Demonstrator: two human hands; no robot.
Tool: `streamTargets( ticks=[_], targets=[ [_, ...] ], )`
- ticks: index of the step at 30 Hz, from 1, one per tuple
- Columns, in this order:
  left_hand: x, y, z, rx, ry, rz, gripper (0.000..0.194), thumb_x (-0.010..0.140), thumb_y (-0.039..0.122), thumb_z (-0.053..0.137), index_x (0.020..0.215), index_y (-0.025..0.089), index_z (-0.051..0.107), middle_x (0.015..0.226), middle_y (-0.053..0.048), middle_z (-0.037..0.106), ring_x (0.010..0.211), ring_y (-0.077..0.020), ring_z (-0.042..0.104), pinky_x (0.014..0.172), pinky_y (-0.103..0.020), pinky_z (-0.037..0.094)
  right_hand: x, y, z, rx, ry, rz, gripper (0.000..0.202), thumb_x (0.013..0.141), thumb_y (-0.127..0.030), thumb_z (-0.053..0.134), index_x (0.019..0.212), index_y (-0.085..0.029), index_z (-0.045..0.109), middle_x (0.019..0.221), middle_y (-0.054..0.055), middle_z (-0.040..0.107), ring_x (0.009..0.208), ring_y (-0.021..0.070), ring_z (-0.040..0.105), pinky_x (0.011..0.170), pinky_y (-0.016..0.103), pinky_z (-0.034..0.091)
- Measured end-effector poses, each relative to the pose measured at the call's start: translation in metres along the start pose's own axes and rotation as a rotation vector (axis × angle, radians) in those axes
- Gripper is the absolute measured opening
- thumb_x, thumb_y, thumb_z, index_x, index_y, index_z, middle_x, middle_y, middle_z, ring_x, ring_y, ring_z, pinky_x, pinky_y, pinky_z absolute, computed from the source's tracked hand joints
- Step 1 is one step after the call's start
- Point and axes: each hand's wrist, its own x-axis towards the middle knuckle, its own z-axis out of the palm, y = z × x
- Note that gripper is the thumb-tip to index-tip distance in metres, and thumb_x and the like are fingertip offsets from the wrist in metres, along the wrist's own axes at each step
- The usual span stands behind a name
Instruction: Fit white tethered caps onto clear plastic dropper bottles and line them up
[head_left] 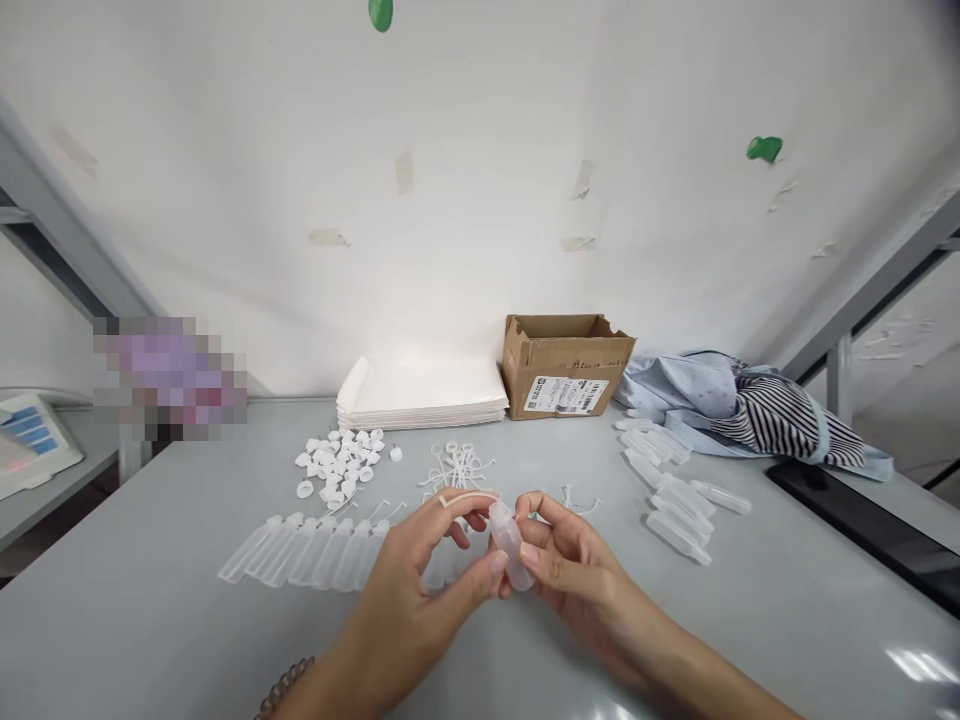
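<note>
Both hands meet over the front middle of the table around a small translucent plastic bottle [510, 550], tilted with its neck up and away from me. My left hand [420, 580] pinches the bottle's left side with the thumb, and a thin white bent tube [469, 497] lies across its index finger. My right hand [581, 570] grips the bottle's right side between thumb and fingers. Behind the left hand, a row of similar bottles with white tops [315, 550] lies flat, partly hidden by that hand. More thin white looped strips [457, 465] lie beyond the hands.
White caps [341, 465] form a pile at the left. Loose bottles [675, 505] lie at the right, by a black flat object [870, 530] and bundled cloth [690, 390]. A white stack [424, 395] and a cardboard box [570, 365] stand against the wall.
</note>
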Motion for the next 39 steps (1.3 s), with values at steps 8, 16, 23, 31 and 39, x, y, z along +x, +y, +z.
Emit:
streamTargets(
  ticks=[8,16,23,31,39],
  targets=[
    [-0.004,-0.007,0.004,0.278,-0.023,0.226,0.052,0.077,0.024,0.069,0.124,0.022,0.046,0.116,-0.011,0.058,0.102,-0.0238,0.058,0.081,-0.037,0.057,0.001,0.0,0.0,-0.014,-0.013,0.031,0.025,0.085,-0.026,0.066,0.1,-0.023,0.046,0.092,0.004,0.067,0.088,0.0181,0.066,0.075,0.03,0.044],
    [0.004,0.0,0.005,0.406,0.029,0.501,0.035,0.079,0.007,0.056,0.113,0.013,0.05,0.098,-0.011,0.06,0.091,-0.0218,0.057,0.076,-0.035,0.055,0.003,-0.001,0.0,-0.206,-0.057,-0.033,0.021,0.088,-0.036,0.06,0.094,-0.02,0.049,0.083,0.005,0.068,0.082,0.0176,0.065,0.076,0.033,0.047],
    [0.0,-0.007,0.008,0.475,-0.004,0.57,0.036,0.08,0.007,0.056,0.116,0.009,0.051,0.1,-0.013,0.06,0.097,-0.0246,0.054,0.082,-0.039,0.052,0.003,-0.003,-0.003,-0.59,0.186,-0.113,0.027,0.086,-0.043,0.06,0.082,-0.016,0.062,0.073,0.001,0.061,0.071,0.0132,0.056,0.069,0.027,0.042],
    [-0.002,-0.019,0.005,0.653,-0.013,0.637,0.034,0.08,0.009,0.059,0.114,0.007,0.055,0.105,-0.016,0.06,0.104,-0.0274,0.055,0.086,-0.039,0.051,0.005,-0.006,-0.006,-0.492,0.298,-0.137,0.023,0.073,-0.038,0.074,0.075,-0.017,0.065,0.07,-0.001,0.058,0.066,0.0107,0.051,0.062,0.023,0.04],
    [0.001,-0.016,0.004,0.629,-0.043,0.629,0.033,0.083,0.014,0.06,0.116,0.01,0.053,0.104,-0.015,0.061,0.101,-0.027,0.055,0.084,-0.039,0.051,0.006,-0.017,-0.007,-0.38,0.198,0.026,0.037,0.067,-0.045,0.078,0.08,-0.017,0.058,0.066,-0.003,0.056,0.061,0.0096,0.05,0.063,0.025,0.04]
  ],
)
